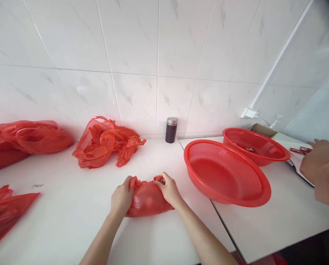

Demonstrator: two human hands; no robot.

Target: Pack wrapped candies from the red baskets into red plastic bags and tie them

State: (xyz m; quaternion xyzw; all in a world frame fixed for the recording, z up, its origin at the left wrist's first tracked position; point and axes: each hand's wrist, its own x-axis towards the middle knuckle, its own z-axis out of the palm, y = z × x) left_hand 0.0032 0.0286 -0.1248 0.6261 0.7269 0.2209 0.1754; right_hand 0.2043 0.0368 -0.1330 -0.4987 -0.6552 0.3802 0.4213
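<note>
Red bag (150,200): top held w/ L hand (122,197) & R hand (168,189).

Between the left hand (122,197) and right hand (168,189) is a plastic bag (149,200). Beyond the left hand lie loose bags (98,147); well to its left, another bag (7,211). Ahead of the right hand stands a vacuum flask (171,130); to its right, a colander (208,173), another colander (266,147) behind.

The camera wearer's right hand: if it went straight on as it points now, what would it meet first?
Past the bulging red bag it grips, the right hand would probably first meet the heap of crumpled red plastic near the wall, at its right end, though depth is unclear.
</note>
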